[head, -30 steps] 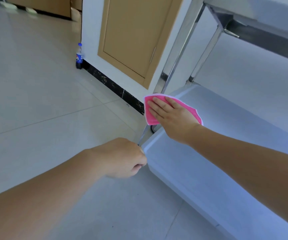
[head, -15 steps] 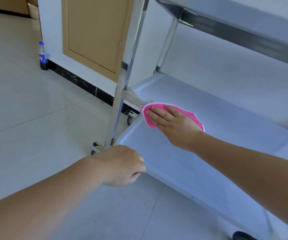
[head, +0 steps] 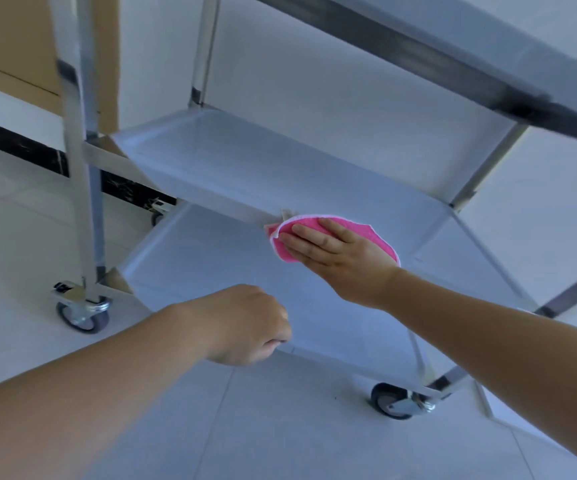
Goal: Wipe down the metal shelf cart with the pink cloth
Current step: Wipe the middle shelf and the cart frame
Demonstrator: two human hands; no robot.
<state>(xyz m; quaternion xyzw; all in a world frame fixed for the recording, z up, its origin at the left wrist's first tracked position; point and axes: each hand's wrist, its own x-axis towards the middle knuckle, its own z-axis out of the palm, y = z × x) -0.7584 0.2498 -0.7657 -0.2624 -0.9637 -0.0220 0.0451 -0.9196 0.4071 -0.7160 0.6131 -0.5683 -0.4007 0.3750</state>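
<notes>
A metal cart (head: 210, 161) on wheels fills the frame's center. At center right, the right hand (head: 335, 252) presses flat, fingers straight, on a pink cloth (head: 380, 245) lying on the shelf. The left hand (head: 245, 323), lower center, is curled into a fist at the lower shelf's front edge.

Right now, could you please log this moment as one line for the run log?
step: wiping cart shelf | right hand: flat on pink cloth | left hand: curled at shelf's front edge

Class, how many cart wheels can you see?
3: one front left, one front right, one partly hidden behind the lower shelf. A fourth may be hidden.
</notes>
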